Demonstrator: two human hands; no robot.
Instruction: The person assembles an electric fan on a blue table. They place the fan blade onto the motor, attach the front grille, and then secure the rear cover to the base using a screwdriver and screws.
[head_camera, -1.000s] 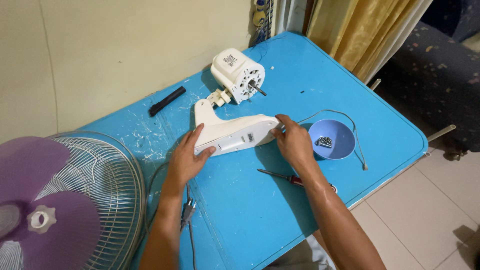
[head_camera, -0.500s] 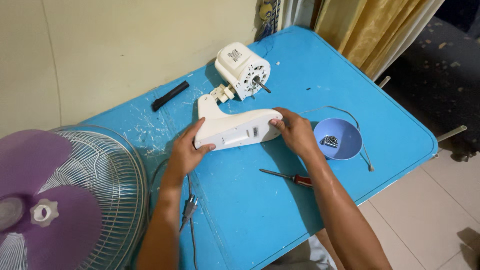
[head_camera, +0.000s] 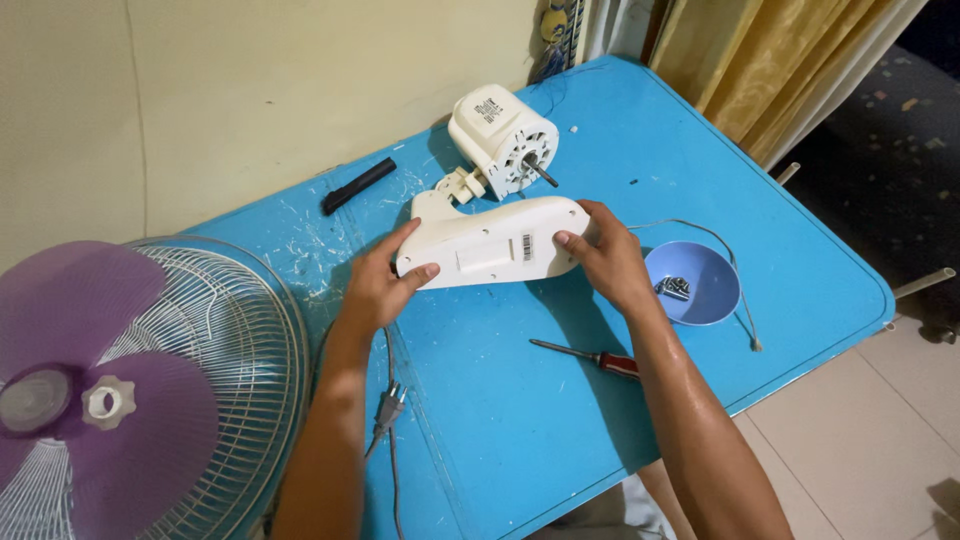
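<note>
A white plastic fan base housing (head_camera: 490, 243) is tilted up on the blue table (head_camera: 620, 150), its flat underside facing me. My left hand (head_camera: 375, 285) grips its left end and my right hand (head_camera: 605, 258) grips its rounded right end. The housing's neck joins a white fan motor (head_camera: 500, 140) with a bare metal shaft, lying just behind it.
A red-handled screwdriver (head_camera: 590, 356) lies in front of my right forearm. A blue bowl (head_camera: 693, 284) with several screws sits to the right, a thin grey wire (head_camera: 735, 290) curving around it. A black bar (head_camera: 358, 186), a power plug (head_camera: 387, 408) and a purple-bladed fan grille (head_camera: 150, 390) lie left.
Both hands have tipped the housing up from lying on its side, so its flat underside now faces me. The view has shifted slightly.
</note>
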